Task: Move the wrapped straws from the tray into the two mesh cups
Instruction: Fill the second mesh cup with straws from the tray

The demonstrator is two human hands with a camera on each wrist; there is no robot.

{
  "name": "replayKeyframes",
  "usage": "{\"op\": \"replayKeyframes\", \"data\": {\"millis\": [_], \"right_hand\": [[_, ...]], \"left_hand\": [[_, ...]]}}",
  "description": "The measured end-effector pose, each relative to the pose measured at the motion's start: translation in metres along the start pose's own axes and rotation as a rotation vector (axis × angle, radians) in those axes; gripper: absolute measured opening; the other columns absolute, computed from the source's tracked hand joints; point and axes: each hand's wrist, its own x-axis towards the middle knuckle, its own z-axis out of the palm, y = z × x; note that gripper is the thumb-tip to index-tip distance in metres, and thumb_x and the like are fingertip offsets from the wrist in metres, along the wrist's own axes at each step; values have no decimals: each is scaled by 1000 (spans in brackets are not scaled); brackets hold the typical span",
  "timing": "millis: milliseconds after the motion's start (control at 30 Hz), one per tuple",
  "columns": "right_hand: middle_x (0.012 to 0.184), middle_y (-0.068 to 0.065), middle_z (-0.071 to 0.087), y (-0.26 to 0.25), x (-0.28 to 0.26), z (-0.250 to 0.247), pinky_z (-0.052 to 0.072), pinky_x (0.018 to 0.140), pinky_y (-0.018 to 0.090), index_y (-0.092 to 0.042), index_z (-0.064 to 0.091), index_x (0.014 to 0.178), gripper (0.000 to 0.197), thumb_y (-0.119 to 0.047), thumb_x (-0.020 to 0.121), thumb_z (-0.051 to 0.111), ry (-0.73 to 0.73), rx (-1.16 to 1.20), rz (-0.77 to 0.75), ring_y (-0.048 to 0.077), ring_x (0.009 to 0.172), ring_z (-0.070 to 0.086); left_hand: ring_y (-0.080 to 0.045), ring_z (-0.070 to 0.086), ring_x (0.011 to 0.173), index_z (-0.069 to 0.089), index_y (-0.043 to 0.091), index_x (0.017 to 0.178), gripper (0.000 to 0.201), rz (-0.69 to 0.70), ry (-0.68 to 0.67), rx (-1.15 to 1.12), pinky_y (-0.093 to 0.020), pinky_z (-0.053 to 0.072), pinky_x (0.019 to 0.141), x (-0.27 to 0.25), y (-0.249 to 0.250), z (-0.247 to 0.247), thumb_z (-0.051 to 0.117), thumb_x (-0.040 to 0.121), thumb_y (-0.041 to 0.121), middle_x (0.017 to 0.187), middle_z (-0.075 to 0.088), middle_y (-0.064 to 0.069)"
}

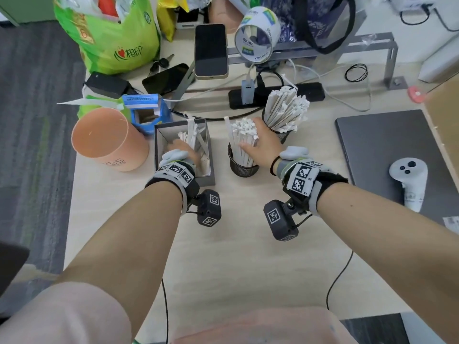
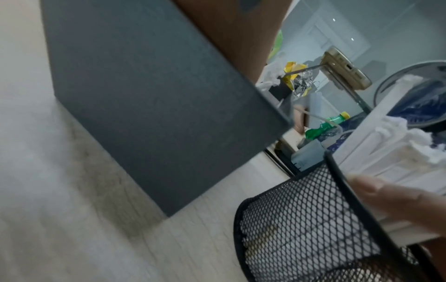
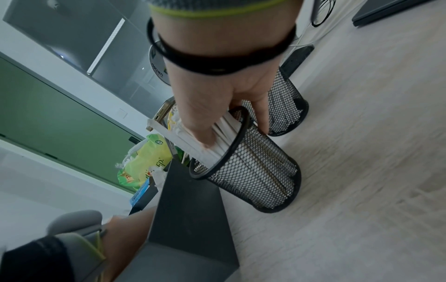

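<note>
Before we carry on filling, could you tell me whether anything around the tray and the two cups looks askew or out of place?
One wrapped straw in the near mesh cup leans away from the bundle, standing taller than the rest. The right hand holds that bundle. The left hand is inside the tray. Nothing looks spilled or damaged.

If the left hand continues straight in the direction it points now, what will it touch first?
Most likely the wrapped straws left in the tray: the left hand already reaches in among them. Behind them stands the tray's far wall, though depth is unclear.

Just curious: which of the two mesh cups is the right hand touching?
The nearer mesh cup, beside the grey tray. The right hand grips its straws; the farther cup stands untouched.
</note>
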Motion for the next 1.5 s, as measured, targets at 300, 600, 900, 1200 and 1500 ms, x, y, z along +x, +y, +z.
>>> {"op": "replayKeyframes", "data": {"millis": [300, 600, 900, 1200, 1500], "right_hand": [[109, 9, 58, -2, 1, -2, 41, 79, 26, -8, 41, 126, 57, -17, 76, 68, -44, 11, 38, 28, 101, 58], [134, 10, 48, -20, -14, -31, 36, 103, 29, -12, 44, 133, 61, -31, 80, 66, -8, 6, 52, 22, 124, 46], [125, 8, 55, -8, 10, -89, 38, 96, 37, -14, 56, 115, 44, -37, 77, 62, 427, -181, 34, 28, 118, 48], [140, 20, 38, 1, 42, -84, 37, 104, 42, -9, 26, 139, 85, -40, 74, 72, 158, -164, 381, 37, 127, 42], [121, 20, 63, 18, 46, -95, 44, 90, 35, 2, 60, 113, 29, -17, 92, 50, 154, -267, 296, 35, 114, 57]], "left_hand": [[-34, 53, 124, 49, -3, 131, 53, 27, -217, 69, -39, 42, 103, -10, 5, -17, 60, 90, 30, 130, 56, -20], [-33, 62, 108, 64, 3, 97, 35, 64, -77, -17, -40, 47, 95, -9, 3, -40, 55, 90, 37, 114, 65, -16], [-21, 48, 72, 41, 18, 51, 36, 177, 414, -528, -23, 30, 53, -30, 66, -80, 60, 80, 26, 55, 42, 4], [-20, 73, 81, 58, 32, 59, 23, 479, 227, -859, -37, 61, 75, -71, 120, -69, 69, 79, 27, 65, 64, 10], [-29, 71, 73, 55, 18, 57, 18, 458, 28, -609, -47, 61, 72, -79, 158, -29, 68, 70, 22, 75, 66, -10]]}}
